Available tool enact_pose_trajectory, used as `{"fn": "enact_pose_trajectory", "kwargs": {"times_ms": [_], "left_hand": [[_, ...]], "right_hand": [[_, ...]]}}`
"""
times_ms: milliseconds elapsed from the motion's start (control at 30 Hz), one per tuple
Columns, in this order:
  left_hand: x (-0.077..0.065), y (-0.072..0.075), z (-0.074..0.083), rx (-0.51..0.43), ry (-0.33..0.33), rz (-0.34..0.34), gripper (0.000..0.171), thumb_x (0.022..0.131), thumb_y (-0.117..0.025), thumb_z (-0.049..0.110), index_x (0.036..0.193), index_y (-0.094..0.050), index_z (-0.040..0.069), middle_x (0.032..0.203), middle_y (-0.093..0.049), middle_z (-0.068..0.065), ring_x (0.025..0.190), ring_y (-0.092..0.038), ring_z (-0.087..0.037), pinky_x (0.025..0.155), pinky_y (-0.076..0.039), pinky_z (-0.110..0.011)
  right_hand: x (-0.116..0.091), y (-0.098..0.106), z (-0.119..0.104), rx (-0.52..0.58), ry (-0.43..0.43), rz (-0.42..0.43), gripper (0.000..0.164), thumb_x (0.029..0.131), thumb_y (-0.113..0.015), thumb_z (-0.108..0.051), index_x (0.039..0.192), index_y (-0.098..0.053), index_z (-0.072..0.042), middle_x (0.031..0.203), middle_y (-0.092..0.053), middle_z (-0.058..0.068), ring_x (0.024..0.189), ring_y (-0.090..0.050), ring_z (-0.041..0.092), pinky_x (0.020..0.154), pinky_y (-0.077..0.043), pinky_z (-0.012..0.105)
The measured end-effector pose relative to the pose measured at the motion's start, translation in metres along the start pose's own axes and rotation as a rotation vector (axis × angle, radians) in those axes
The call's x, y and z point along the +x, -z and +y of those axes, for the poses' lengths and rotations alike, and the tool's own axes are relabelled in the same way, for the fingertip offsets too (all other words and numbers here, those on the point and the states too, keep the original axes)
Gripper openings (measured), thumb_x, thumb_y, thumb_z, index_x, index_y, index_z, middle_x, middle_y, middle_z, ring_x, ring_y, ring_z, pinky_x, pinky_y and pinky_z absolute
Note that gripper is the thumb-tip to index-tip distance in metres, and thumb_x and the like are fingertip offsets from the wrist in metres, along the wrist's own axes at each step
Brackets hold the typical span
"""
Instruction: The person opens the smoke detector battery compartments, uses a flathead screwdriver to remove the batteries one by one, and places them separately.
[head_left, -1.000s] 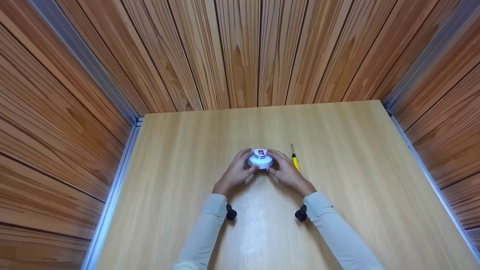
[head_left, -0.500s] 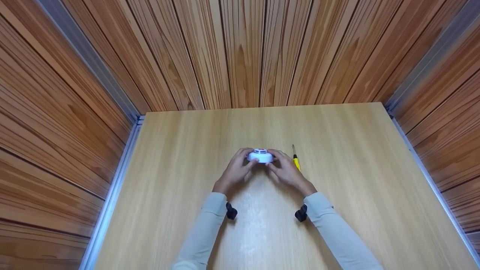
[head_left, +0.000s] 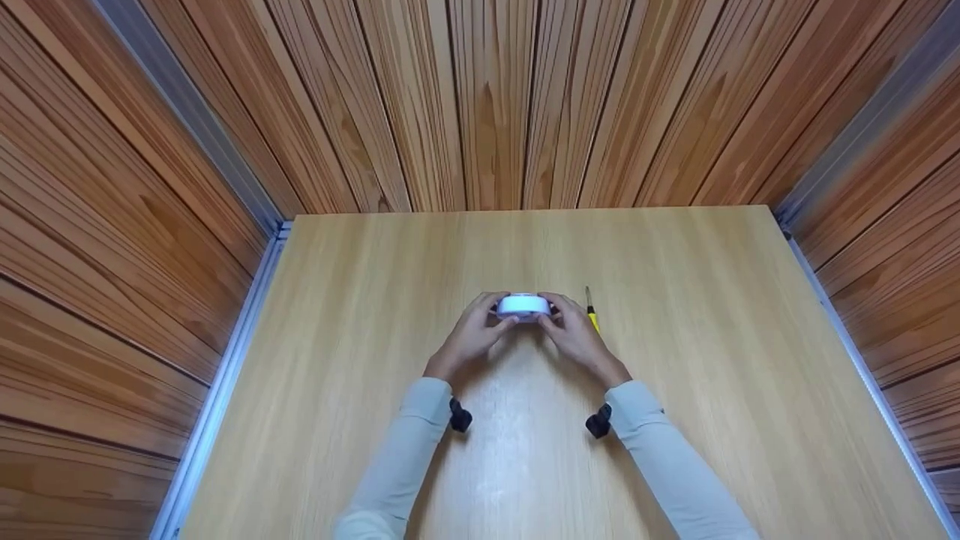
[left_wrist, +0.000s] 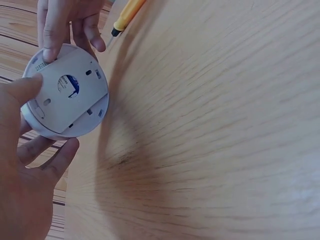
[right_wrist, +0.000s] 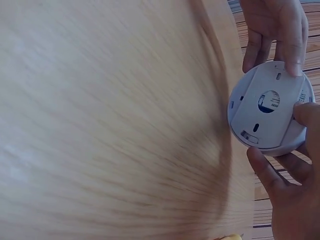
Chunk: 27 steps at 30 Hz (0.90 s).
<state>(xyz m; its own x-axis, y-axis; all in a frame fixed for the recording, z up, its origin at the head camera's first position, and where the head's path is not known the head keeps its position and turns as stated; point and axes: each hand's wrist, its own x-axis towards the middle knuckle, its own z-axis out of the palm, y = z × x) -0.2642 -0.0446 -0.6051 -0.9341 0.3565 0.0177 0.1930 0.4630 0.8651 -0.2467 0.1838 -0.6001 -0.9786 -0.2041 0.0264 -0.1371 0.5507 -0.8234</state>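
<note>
A round white smoke detector (head_left: 523, 305) is held up between both hands above the table in the head view. My left hand (head_left: 475, 328) grips its left edge, thumb on the near face and fingers behind. On the opposite edge my right hand (head_left: 576, 330) grips it the same way. The left wrist view shows the back of the smoke detector (left_wrist: 70, 95), with a flat mounting plate, slots and a round hole showing a printed label. That same back plate of the smoke detector (right_wrist: 272, 105) faces the right wrist camera, both thumbs pressing on it.
A screwdriver (head_left: 592, 315) with a yellow handle and black collar lies on the table just right of my right hand. The wooden table (head_left: 360, 300) is bordered by metal rails and wood-panelled walls (head_left: 487, 112).
Both hands have tilted the smoke detector, so its vented top with the red mark has turned out of view and its side now faces the head camera. The hands shifted slightly away from the body.
</note>
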Motion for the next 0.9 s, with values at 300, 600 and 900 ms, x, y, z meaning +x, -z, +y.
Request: {"fn": "enact_pose_trajectory", "kwargs": {"times_ms": [300,600,900], "left_hand": [[0.0016,0.0015,0.0004,-0.001,0.016,-0.001,0.052,0.108,-0.064,0.033,0.153,-0.053,0.011,0.143,-0.061,-0.005,0.129,-0.061,-0.02,0.111,-0.053,-0.039],[-0.0002,-0.001,0.0053,-0.071,0.088,-0.011,0.049,0.108,-0.062,0.04,0.15,-0.055,0.015,0.144,-0.06,-0.003,0.127,-0.061,-0.019,0.11,-0.054,-0.04],[0.001,-0.0053,0.0043,-0.047,0.055,0.008,0.048,0.108,-0.063,0.036,0.149,-0.056,0.012,0.143,-0.06,-0.006,0.131,-0.06,-0.02,0.11,-0.054,-0.038]], "right_hand": [[0.0031,0.0003,-0.0024,-0.001,0.018,0.055,0.04,0.108,-0.064,-0.025,0.143,-0.062,-0.005,0.127,-0.068,0.016,0.109,-0.066,0.028,0.094,-0.056,0.043],[0.0039,0.0005,-0.0035,0.013,0.02,0.049,0.036,0.109,-0.063,-0.027,0.139,-0.065,-0.008,0.124,-0.069,0.012,0.108,-0.064,0.028,0.091,-0.053,0.037],[0.0043,-0.0015,-0.0047,-0.025,0.025,0.063,0.035,0.106,-0.067,-0.029,0.133,-0.068,-0.006,0.117,-0.07,0.01,0.103,-0.062,0.024,0.088,-0.051,0.034]]}}
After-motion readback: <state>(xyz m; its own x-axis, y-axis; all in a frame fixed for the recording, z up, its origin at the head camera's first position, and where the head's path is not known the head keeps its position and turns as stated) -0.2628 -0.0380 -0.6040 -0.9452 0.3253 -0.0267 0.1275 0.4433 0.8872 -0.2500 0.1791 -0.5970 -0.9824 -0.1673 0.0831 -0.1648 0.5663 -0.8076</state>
